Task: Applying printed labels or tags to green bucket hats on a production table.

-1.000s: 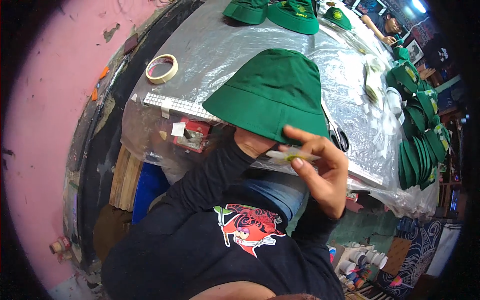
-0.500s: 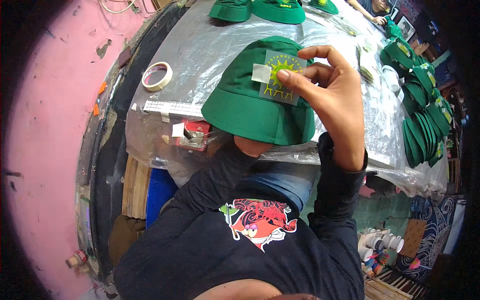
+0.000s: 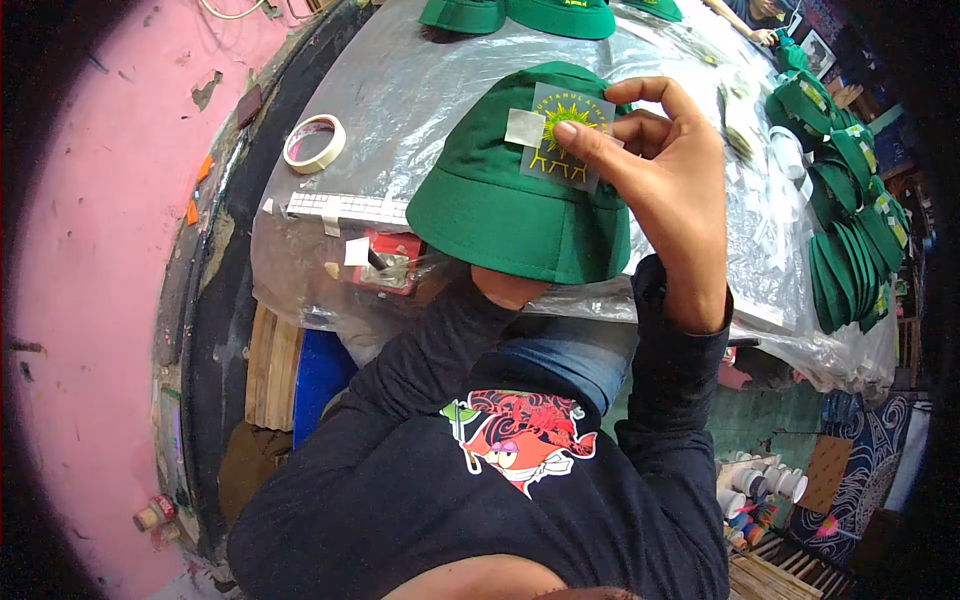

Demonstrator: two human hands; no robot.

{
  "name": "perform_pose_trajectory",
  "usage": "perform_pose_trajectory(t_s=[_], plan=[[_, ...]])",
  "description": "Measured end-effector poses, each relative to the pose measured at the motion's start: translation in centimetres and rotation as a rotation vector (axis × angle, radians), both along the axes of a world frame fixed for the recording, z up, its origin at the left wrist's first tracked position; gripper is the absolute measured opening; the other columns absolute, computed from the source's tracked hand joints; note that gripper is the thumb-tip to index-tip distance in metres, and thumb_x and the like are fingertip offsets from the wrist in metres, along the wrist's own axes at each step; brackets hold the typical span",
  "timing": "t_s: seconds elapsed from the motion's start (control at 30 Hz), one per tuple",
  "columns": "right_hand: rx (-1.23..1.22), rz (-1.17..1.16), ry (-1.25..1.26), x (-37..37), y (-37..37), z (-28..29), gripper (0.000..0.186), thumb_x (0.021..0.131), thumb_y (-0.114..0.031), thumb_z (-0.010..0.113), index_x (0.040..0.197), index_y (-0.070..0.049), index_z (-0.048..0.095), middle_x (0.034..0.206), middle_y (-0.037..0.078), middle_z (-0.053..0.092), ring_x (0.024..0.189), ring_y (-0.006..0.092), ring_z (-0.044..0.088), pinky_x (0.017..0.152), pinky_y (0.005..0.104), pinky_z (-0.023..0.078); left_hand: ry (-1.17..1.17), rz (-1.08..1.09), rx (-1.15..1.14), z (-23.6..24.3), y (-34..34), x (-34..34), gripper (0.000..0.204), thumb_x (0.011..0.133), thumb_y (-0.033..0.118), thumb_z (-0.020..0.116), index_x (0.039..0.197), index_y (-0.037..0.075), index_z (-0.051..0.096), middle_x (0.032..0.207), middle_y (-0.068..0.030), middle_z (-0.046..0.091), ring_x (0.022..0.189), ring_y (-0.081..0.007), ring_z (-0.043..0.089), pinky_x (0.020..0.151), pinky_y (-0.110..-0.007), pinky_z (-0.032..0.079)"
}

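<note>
A green bucket hat point(image 3: 500, 225) is held up over the plastic-covered table, its brim toward me. My left hand point(image 3: 508, 290) reaches up inside it and holds it from within; only the wrist area shows, the fingers being hidden by the brim. On the crown's front lies a clear transfer film point(image 3: 555, 168) with a yellow-green sun emblem. A piece of pale masking tape point(image 3: 524, 127) sticks across the film's left edge. With thumb on the film's face and forefinger at its upper right corner, my right hand point(image 3: 665, 160) is closed on it.
A masking tape roll point(image 3: 314, 144) lies at the left, above a white ruler point(image 3: 350, 208). Near the table's front edge stands a red tape dispenser point(image 3: 392, 268). More green hats point(image 3: 560, 18) sit at the far side; stacked hats point(image 3: 845, 275) line the right. Another person's hand point(image 3: 765, 38) shows at the far right.
The hat, with the film and both hands, has shifted slightly up, away from me. The right thumb still rests on the film.
</note>
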State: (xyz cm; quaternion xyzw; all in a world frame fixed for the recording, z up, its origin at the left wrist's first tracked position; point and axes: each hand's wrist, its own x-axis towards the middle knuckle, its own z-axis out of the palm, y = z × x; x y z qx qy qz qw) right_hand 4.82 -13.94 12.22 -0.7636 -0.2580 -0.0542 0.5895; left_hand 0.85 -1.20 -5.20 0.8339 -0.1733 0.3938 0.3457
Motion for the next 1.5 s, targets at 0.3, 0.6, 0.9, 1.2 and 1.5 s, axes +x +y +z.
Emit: perform_pose_trajectory(t_s=[0.3, 0.6, 0.9, 1.2, 1.5], plan=[[0.003, 0.012, 0.008, 0.3, -0.1, -0.2, 0.044, 0.078, -0.013, 0.088, 0.108, 0.006, 0.062, 0.074, 0.006, 0.070, 0.068, 0.0073, 0.066, 0.059, 0.0204, 0.050, 0.000, 0.007, 0.005, 0.1, 0.0, -0.1, 0.043, 0.092, 0.030, 0.065, 0.129, 0.009, 0.062, 0.128, -0.0109, 0.063, 0.118, -0.0304, 0.060, 0.102, -0.045, 0.047], [-0.009, 0.020, 0.007, 0.4, -0.3, -0.2, 0.046, 0.078, -0.015, 0.089, 0.109, 0.006, 0.062, 0.075, 0.006, 0.071, 0.068, 0.0079, 0.066, 0.059, 0.0203, 0.050, 0.005, 0.010, 0.008, 0.4, -0.1, -0.3, 0.044, 0.092, 0.030, 0.065, 0.130, 0.008, 0.061, 0.129, -0.0114, 0.063, 0.119, -0.0306, 0.060, 0.103, -0.045, 0.046], [-0.017, 0.031, 0.026, 0.6, -0.5, -0.2, 0.047, 0.077, -0.016, 0.089, 0.109, 0.005, 0.062, 0.076, 0.007, 0.071, 0.068, 0.0084, 0.066, 0.059, 0.0204, 0.050, 0.005, 0.006, 0.006, 0.6, -0.2, -0.4, 0.045, 0.093, 0.031, 0.064, 0.131, 0.008, 0.061, 0.130, -0.0118, 0.062, 0.120, -0.0308, 0.059, 0.103, -0.045, 0.046], [-0.008, 0.034, 0.021, 0.6, -0.5, -0.4, 0.045, 0.078, -0.016, 0.089, 0.108, 0.004, 0.062, 0.075, 0.007, 0.071, 0.069, 0.0082, 0.066, 0.060, 0.0205, 0.051, 0.015, 0.003, 0.006, 0.6, -0.2, -0.7, 0.046, 0.093, 0.031, 0.064, 0.132, 0.007, 0.060, 0.131, -0.0123, 0.061, 0.121, -0.0310, 0.059, 0.104, -0.045, 0.046], [-0.018, 0.027, 0.008, 0.6, -0.4, -0.5, 0.044, 0.078, -0.016, 0.089, 0.106, 0.004, 0.062, 0.075, 0.006, 0.070, 0.069, 0.0080, 0.066, 0.060, 0.0204, 0.051, 0.021, -0.009, 0.010, 0.5, -0.2, -1.0, 0.047, 0.093, 0.031, 0.064, 0.133, 0.007, 0.059, 0.132, -0.0127, 0.060, 0.122, -0.0312, 0.058, 0.104, -0.045, 0.045]])
